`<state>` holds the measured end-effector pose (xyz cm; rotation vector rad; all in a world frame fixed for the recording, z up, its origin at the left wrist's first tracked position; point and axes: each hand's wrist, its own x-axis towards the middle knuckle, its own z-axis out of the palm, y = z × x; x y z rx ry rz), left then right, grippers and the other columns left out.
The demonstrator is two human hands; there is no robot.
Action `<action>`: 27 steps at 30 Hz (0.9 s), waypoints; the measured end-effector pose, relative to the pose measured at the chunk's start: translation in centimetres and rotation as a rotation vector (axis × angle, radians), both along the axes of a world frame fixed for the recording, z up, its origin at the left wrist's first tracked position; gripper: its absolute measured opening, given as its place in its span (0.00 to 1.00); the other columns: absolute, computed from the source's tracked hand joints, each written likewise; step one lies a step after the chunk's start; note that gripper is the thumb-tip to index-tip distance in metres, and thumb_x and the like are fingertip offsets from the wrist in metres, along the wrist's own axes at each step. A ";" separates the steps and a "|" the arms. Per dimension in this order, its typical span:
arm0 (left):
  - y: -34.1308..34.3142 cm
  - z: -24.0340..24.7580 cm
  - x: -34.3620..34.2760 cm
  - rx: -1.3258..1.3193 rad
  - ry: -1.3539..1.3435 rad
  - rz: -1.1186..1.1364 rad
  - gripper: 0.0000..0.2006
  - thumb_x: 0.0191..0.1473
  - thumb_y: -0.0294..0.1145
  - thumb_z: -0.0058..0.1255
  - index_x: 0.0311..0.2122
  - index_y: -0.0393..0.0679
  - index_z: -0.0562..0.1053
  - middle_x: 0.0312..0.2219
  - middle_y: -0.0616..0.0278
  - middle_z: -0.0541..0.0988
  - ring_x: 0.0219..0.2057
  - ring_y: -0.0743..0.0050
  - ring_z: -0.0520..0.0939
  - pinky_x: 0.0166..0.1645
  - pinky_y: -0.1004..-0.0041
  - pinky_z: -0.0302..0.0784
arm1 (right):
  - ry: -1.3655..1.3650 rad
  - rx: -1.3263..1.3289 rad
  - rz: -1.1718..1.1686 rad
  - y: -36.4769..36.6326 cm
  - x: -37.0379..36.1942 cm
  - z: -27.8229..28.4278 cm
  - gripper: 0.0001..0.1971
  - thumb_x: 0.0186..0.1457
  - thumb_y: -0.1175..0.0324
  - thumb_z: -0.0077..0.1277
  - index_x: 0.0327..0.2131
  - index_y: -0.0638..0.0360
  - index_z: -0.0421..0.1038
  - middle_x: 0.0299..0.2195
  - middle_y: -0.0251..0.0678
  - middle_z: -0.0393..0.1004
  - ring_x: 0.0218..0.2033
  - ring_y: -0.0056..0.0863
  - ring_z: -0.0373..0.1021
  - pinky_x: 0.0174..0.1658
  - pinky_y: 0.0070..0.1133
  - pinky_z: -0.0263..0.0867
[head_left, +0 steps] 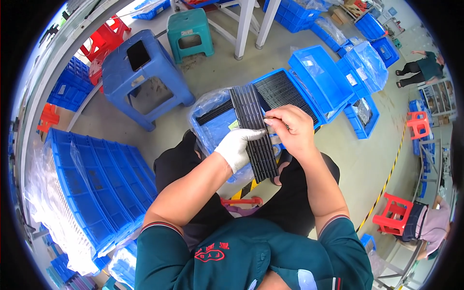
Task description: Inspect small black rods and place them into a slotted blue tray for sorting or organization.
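A long black panel of ribbed parallel strips is held up at a tilt in front of me. My left hand, in a white glove, is closed around its left side, with the thumb across the front. At the panel's right edge, my bare right hand has thumb and forefinger pinched together. Whatever is between those fingertips is too small to make out. Below the panel is a blue crate lined with clear plastic, with black strips inside. Beyond my right hand, more black strips fill another blue crate.
A blue stool with a dark flat object on top and a green stool stand ahead left. Stacked blue crates rise at my left. Blue trays lie ahead right. Red stools and two people are farther right.
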<state>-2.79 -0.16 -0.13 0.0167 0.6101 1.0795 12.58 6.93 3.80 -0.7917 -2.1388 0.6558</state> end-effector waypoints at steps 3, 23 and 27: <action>0.1 -0.6 0.1 -0.039 -0.024 0.004 0.11 0.55 0.23 0.44 0.44 0.38 0.70 0.35 0.53 0.77 0.36 0.56 0.80 0.44 0.55 0.77 | -0.064 0.208 0.021 0.3 -0.3 0.1 0.09 0.40 0.76 0.61 0.30 0.59 0.77 0.27 0.36 0.75 0.27 0.31 0.72 0.30 0.22 0.67; 0.0 0.2 0.2 -0.092 0.021 -0.018 0.11 0.54 0.23 0.47 0.44 0.41 0.71 0.35 0.59 0.77 0.36 0.62 0.80 0.43 0.59 0.77 | -0.079 0.112 0.022 0.2 -0.8 -0.6 0.05 0.44 0.74 0.57 0.29 0.57 0.75 0.24 0.34 0.74 0.27 0.34 0.72 0.30 0.26 0.67; 0.1 1.1 0.5 -0.150 0.088 0.005 0.12 0.56 0.25 0.44 0.46 0.38 0.69 0.36 0.51 0.77 0.36 0.54 0.80 0.41 0.55 0.78 | -0.072 0.180 0.043 -0.1 -0.7 0.0 0.08 0.45 0.79 0.56 0.32 0.60 0.76 0.25 0.35 0.75 0.26 0.29 0.71 0.29 0.20 0.65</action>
